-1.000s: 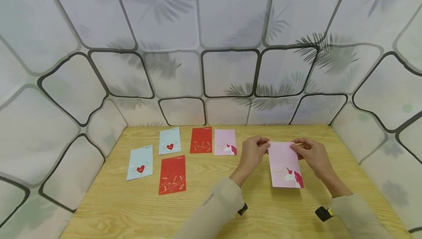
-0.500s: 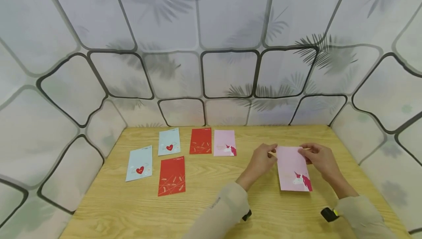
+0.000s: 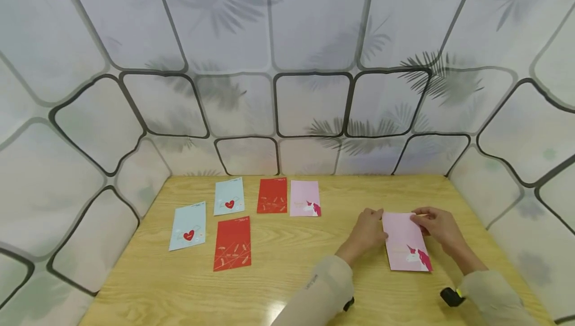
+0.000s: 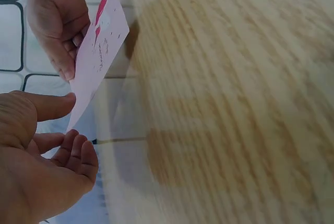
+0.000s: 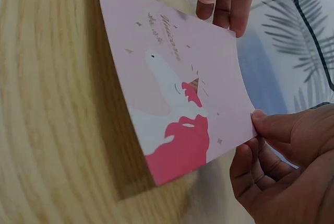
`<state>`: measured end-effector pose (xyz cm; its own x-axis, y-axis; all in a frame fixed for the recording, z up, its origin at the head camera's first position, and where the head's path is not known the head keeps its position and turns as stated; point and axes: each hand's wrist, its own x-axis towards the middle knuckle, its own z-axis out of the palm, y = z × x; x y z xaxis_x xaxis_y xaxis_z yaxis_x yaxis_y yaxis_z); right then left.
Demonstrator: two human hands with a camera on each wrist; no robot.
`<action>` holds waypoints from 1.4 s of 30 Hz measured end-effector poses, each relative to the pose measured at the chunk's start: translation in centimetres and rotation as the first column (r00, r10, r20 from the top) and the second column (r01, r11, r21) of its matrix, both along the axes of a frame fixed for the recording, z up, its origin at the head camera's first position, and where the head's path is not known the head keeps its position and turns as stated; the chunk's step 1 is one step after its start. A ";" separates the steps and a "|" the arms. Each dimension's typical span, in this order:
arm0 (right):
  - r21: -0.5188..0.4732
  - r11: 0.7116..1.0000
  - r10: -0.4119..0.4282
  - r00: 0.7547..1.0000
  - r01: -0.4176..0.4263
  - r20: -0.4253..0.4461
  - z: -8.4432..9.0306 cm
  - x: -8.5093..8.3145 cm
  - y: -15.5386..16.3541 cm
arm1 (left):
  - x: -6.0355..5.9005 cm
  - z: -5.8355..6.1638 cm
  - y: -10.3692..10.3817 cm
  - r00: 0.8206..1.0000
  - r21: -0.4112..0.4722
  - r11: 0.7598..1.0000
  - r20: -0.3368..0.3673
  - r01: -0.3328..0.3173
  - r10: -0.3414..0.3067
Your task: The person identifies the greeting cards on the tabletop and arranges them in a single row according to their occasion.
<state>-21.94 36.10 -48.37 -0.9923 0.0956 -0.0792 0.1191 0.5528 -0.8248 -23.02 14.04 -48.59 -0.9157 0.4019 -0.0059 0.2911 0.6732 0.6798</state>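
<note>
A pink unicorn card (image 3: 406, 242) is held just above the right part of the wooden table (image 3: 287, 286), its upper edge gripped from both sides. The left corner is pinched by the left hand (image 3: 369, 230), the right corner by the right hand (image 3: 437, 226). Farther left, a second pink card (image 3: 305, 198), two red cards (image 3: 272, 195) and two blue heart cards (image 3: 187, 226) are laid flat.
</note>
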 end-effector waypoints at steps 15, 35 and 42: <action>0.093 0.995 0.030 0.999 -0.027 -0.032 -2.4 0.2 0.3 | 0.7 -1.5 -0.1 0.999 -0.176 0.984 -0.039 0.025 -0.032; 0.350 0.937 0.070 0.988 -0.018 -0.137 -2.5 0.4 -0.6 | 0.9 -1.8 0.3 0.997 -0.276 0.961 -0.083 -0.023 -0.001; 0.400 0.916 0.065 0.991 -0.012 -0.119 -2.4 0.3 -0.8 | 0.8 -2.0 0.4 0.995 -0.299 0.954 -0.103 -0.017 -0.014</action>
<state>-21.60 35.31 -50.78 -0.9950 0.0540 0.0842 -0.0003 0.8402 -0.5423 -22.17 14.47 -50.58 -0.9182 0.3950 -0.0310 0.3479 0.8413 0.4137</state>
